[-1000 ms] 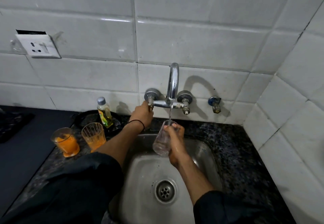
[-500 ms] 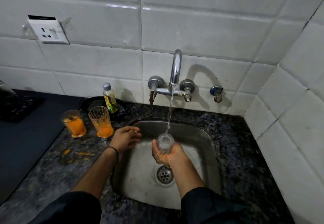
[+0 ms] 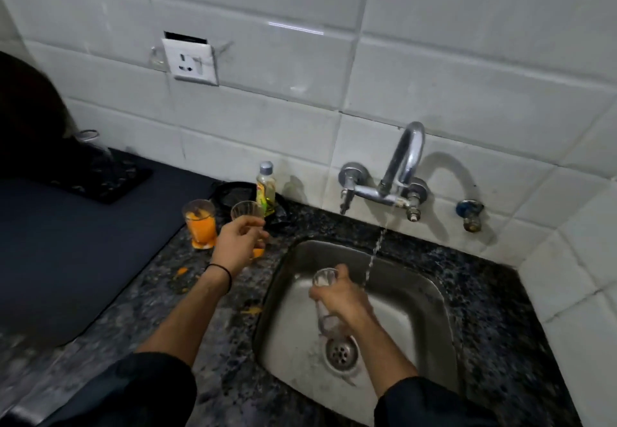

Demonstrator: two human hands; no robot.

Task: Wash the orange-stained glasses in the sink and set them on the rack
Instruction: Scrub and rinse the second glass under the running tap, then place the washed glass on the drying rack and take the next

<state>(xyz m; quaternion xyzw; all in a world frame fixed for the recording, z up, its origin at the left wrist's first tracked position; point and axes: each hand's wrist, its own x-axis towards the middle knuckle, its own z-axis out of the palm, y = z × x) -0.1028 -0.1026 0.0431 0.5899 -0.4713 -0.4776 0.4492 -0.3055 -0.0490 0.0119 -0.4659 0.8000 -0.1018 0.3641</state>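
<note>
Over the square steel sink point(image 3: 417, 309) our right hand point(image 3: 344, 299) grips a clear glass tumbler point(image 3: 322, 278) beside the thin water stream point(image 3: 374, 256). Our left hand point(image 3: 238, 243) wraps an orange-stained glass point(image 3: 245, 211) on the speckled granite counter point(image 3: 187, 309). A wet grip could drop either, or we might knock the neighbouring juice-filled glass point(image 3: 199, 226).

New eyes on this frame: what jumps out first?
The tap pours a thin stream into the steel sink, where the right grip holds a clear glass tilted above the drain. At the counter on the left, the left grip holds an orange-stained glass beside a second glass of orange liquid, with orange splashes nearby.
</note>
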